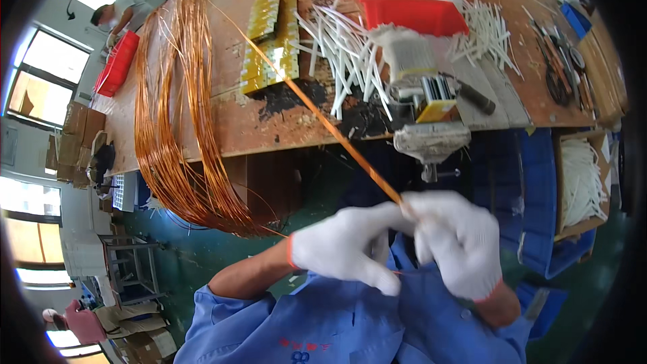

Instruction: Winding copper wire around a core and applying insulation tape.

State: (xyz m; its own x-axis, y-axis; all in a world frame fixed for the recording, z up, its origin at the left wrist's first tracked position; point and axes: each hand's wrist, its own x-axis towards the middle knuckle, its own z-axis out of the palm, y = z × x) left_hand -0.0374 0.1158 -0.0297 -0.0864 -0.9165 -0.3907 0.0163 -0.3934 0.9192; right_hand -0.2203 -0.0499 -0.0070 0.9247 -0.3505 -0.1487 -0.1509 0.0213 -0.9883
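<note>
White knitted gloves cover both my hands. My right hand [459,246] is closed on the near end of a copper wire [337,136], in front of the table edge. The wire slants up and left across the table towards a large bundle of copper wire [195,128], which hangs over the edge. My left hand [345,243] is beside the right, its thumb stretched away from the fingers. Its fingertips reach the right hand and are partly hidden there. A thin wire end shows just below the hands.
On the wooden table [242,125] are yellow slotted blocks [269,47], loose white tubes [344,54], red bins [414,13] and a bench vise [431,104]. Hand tools [563,61] lie right. Below are a blue crate [495,189] and a box of white tubes [581,182]. Another person [128,13] works far left.
</note>
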